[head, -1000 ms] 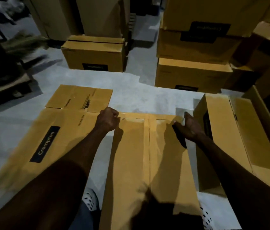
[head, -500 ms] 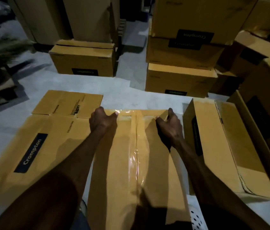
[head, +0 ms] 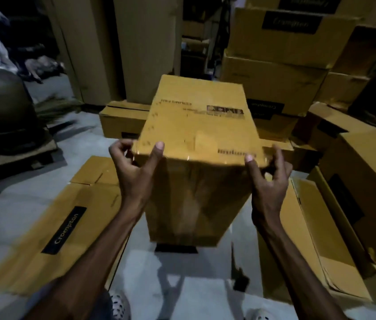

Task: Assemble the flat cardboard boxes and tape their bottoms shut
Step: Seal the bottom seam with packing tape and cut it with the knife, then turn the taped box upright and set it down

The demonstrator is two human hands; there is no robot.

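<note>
Shoes (head: pixel 118 306), pale with dark dots, are showing at the near edge on the grey concrete floor (head: pixel 194 294). Just beyond, the left hand (head: pixel 136 172) and the right hand (head: pixel 266 179) are holding an assembled brown cardboard box (head: pixel 196 162) up off the floor between them. Each thumb is pressing on the box's upper face near the close edge, while the curled fingers are wrapping round the box's sides. The box is looking blurred. A flat brown cardboard sheet with a black "Crompton" label (head: pixel 66 218) is lying on the floor at near left. An open-topped brown cardboard box (head: pixel 307 239) is lying on its side at near right. Farther back, a low closed cardboard box (head: pixel 122 118) is sitting on the floor, and a stack of labelled brown cartons (head: pixel 281 54) is rising at far right.
</note>
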